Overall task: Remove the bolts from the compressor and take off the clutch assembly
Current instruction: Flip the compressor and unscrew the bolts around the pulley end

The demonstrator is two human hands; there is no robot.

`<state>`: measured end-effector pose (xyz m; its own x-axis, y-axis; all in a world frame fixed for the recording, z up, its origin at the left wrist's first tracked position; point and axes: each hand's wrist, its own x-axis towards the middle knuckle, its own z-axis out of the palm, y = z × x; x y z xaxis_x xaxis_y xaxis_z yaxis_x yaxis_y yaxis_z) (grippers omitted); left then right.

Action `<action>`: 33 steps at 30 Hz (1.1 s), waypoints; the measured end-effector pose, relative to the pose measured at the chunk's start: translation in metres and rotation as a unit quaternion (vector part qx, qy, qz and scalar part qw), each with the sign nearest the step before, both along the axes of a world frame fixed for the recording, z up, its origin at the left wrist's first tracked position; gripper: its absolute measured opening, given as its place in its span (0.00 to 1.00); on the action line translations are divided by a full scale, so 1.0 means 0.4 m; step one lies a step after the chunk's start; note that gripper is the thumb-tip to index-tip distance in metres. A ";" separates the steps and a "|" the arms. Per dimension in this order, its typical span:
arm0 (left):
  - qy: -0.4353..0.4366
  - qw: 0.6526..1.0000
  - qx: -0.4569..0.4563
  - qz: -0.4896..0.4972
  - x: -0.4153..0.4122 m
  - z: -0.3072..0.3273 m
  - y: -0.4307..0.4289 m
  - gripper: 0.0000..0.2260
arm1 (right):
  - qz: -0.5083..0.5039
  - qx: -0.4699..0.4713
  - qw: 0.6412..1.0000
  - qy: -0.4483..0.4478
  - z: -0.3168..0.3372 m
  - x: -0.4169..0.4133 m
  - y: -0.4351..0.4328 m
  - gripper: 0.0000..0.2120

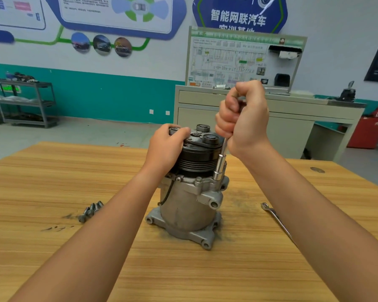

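The compressor stands upright on the counter, clutch assembly on top. The right grip, fisted round a socket driver, sits right of the clutch assembly; the shaft drops almost vertically to the compressor's flange below. The left grip clasps the clutch assembly's left edge.

An automotive training workshop is indicated. A wiring-diagram teaching board is mounted on a beige cabinet, car-themed display panels are fixed to the wall, a metal shelving trolley is placed at the far left, and a wooden workbench is set in the foreground.
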<state>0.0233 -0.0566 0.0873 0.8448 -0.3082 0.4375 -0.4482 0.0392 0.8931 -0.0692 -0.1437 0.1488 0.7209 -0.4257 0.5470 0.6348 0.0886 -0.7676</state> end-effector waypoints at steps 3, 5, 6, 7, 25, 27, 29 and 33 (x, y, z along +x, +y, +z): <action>-0.009 1.000 -0.007 0.003 0.005 -0.003 -0.003 0.04 | 0.040 -0.009 0.999 0.019 0.007 0.007 -0.017 0.19; -0.013 1.000 -0.013 0.001 0.010 -0.004 -0.005 0.04 | 0.075 -0.012 0.996 0.043 0.016 0.012 -0.029 0.21; -0.014 1.000 -0.017 0.002 0.011 -0.005 -0.006 0.04 | 0.099 -0.015 0.994 0.051 0.020 0.014 -0.035 0.22; -0.018 1.000 -0.019 0.003 0.014 -0.006 -0.007 0.04 | 0.122 -0.020 0.991 0.054 0.023 0.017 -0.040 0.22; 0.027 0.988 -0.071 0.134 -0.101 -0.241 0.030 0.28 | -0.404 0.045 0.913 0.010 0.003 0.049 0.089 0.22; 0.027 0.987 -0.081 0.138 -0.095 -0.239 0.023 0.28 | -0.397 0.008 0.917 0.032 0.009 0.060 0.094 0.25; 0.035 0.984 -0.095 0.145 -0.087 -0.232 0.015 0.26 | -0.370 0.006 0.928 0.050 0.013 0.058 0.089 0.27; 0.063 0.977 -0.130 0.160 -0.077 -0.225 0.003 0.23 | -0.252 0.033 0.965 0.067 0.014 0.035 0.053 0.26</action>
<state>-0.0076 -0.0555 -0.0028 0.9317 0.0879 0.3524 -0.3620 0.1477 0.9204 -0.0554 -0.1227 0.1546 0.4755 -0.7713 0.4231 0.5047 -0.1547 -0.8493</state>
